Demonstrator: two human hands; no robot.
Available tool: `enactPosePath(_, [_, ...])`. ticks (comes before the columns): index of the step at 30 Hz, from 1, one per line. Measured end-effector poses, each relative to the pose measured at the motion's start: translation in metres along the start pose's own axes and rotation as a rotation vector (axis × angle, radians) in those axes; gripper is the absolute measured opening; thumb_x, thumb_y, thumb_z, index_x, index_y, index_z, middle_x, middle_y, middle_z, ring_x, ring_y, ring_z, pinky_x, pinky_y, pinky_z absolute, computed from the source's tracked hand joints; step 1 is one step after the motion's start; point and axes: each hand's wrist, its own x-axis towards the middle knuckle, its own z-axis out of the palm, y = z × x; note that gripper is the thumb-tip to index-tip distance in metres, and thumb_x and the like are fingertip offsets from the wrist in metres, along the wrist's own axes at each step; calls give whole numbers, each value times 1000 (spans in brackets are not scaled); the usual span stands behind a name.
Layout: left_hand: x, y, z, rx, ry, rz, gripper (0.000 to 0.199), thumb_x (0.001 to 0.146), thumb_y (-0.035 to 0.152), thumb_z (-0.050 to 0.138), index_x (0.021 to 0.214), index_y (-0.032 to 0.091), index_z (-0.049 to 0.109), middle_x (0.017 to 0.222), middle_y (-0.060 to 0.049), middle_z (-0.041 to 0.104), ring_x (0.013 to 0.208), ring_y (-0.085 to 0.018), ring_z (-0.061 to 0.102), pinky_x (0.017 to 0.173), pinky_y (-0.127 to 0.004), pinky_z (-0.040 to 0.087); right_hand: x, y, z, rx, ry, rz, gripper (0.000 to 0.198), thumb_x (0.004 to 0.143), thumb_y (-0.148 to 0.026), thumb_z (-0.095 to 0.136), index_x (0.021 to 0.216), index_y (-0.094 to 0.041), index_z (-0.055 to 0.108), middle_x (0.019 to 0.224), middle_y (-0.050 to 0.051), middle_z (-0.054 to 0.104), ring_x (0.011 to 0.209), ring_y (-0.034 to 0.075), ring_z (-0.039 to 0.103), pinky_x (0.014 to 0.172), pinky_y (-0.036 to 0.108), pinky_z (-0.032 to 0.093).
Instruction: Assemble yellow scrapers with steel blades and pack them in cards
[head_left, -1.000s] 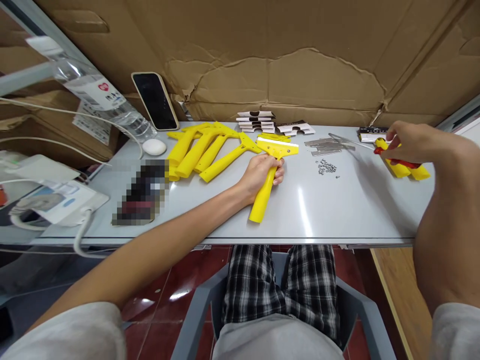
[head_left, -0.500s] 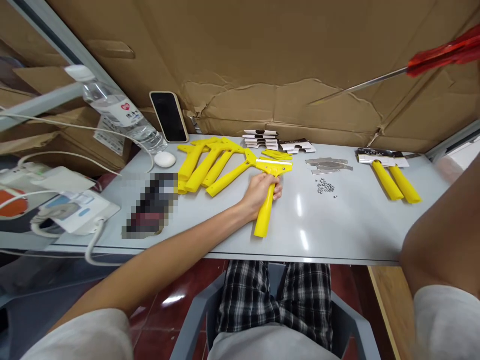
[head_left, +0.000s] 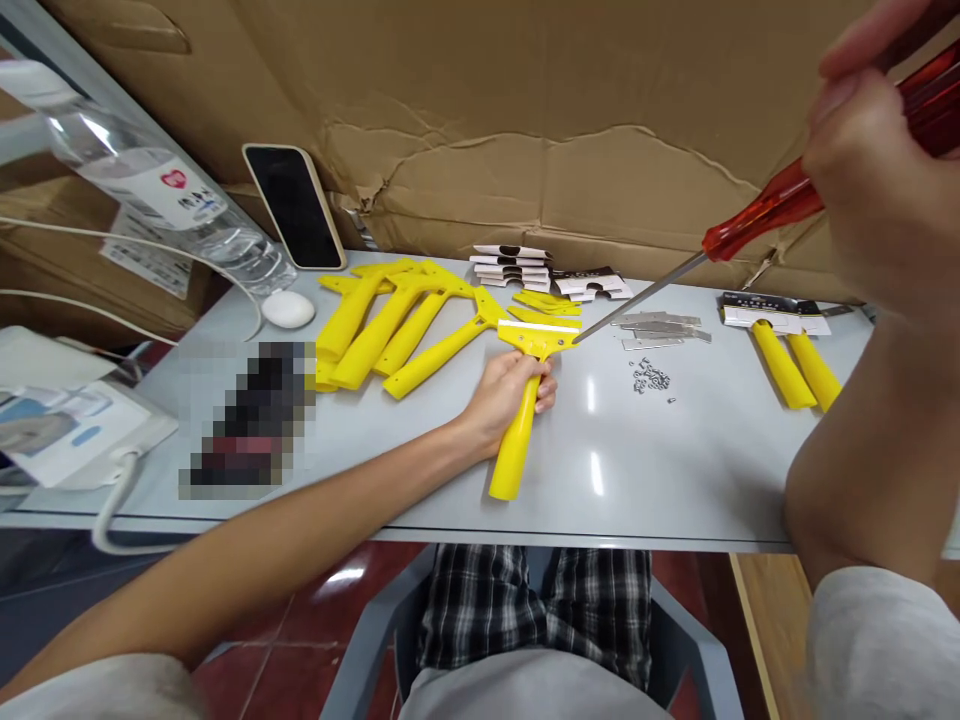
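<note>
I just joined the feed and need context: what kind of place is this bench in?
Probably a small, makeshift assembly station for hand scrapers. The left hand grips a yellow scraper, the right hand a red-handled screwdriver. More yellow handles, metal blades and small screws lie on the grey table, backed by cardboard.

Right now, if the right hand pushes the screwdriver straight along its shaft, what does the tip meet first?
Most likely the yellow scraper held by the left hand: the screwdriver in the right hand has its tip at the scraper's head, right end. Depth is unclear; contact can't be confirmed.
</note>
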Motion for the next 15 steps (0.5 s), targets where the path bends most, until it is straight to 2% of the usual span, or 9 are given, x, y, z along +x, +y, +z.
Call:
enactPosePath(1, [0, 0, 0, 2, 2, -2, 18, 71, 14, 77, 78, 16, 61, 80, 1, 61, 57, -7, 49, 46, -19, 38, -1, -7, 3, -135, 31, -115, 37, 112, -60, 61, 136, -39, 78, 137, 0, 70, 143, 23, 67, 113, 42, 59])
enactPosePath(3, [0, 0, 0, 8, 8, -5, 18, 71, 13, 76, 78, 16, 61, 80, 1, 60, 57, -6, 49, 46, -19, 38, -6, -16, 7, -301, 41, -256, 38, 117, -56, 50, 140, -39, 75, 129, 6, 70, 133, 22, 69, 111, 48, 57])
enactPosePath(6, [0, 1, 1, 19, 11, -5, 16, 72, 13, 76, 78, 16, 61, 80, 1, 59, 56, -6, 49, 46, -19, 38, -12, -17, 8, -296, -19, -273, 37, 118, -56, 48, 137, -37, 74, 126, 8, 69, 124, 20, 69, 104, 47, 54])
enactPosePath(9, [0, 2, 1, 28, 2, 12, 15, 73, 14, 75, 78, 15, 62, 80, 1, 59, 56, -6, 49, 45, -19, 38, -12, -16, 6, -297, -56, -307, 42, 118, -58, 43, 138, -36, 72, 125, 5, 68, 118, 16, 66, 98, 44, 51])
enactPosePath(15, [-1, 0, 0, 23, -22, 26, 14, 73, 14, 75, 77, 15, 62, 82, 0, 60, 57, -7, 50, 45, -20, 38, -12, -20, 9, -294, -53, -316, 39, 117, -51, 44, 137, -33, 73, 118, 8, 67, 119, 18, 67, 104, 46, 55])
